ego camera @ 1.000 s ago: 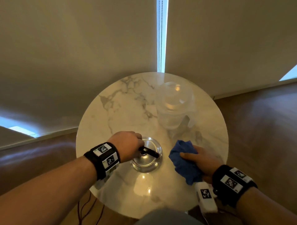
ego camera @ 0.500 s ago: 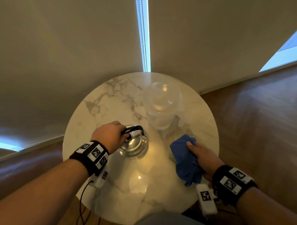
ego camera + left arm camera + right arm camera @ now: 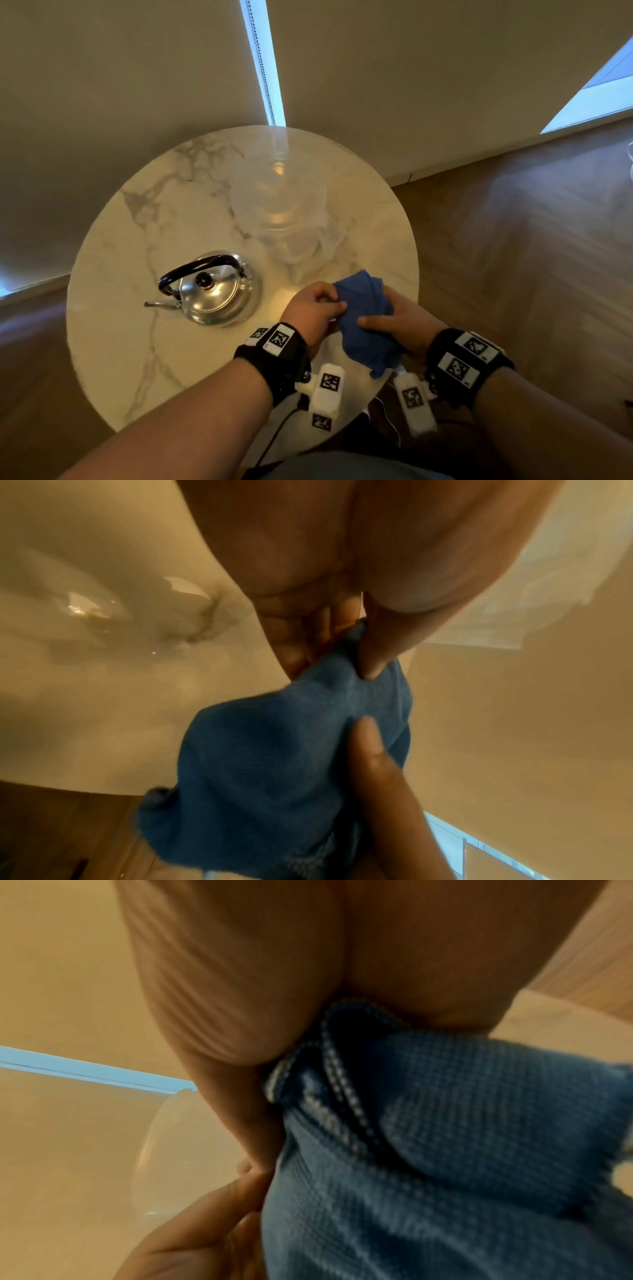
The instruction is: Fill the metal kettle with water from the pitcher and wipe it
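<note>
I see left hand [image 3: 313,308] off kettle handle since half second ago, now pinching blue cloth [image 3: 364,322] edge; left grip curled on cloth. Right hand [image 3: 399,320] holds same cloth, thumb across it, grip closed round it; earlier flat on cloth on desk. Metal kettle [image 3: 212,291] stands alone left on round marble desk [image 3: 113,335], lid on. Clear pitcher [image 3: 281,212] behind, near window blinds [image 3: 102,85]. Wood floor [image 3: 513,240] around.

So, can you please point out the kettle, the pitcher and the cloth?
kettle [image 3: 219,294]: head view, on its shiny lid.
pitcher [image 3: 279,209]: head view, on its clear body.
cloth [image 3: 363,308]: head view, on the blue fabric between the hands.
</note>
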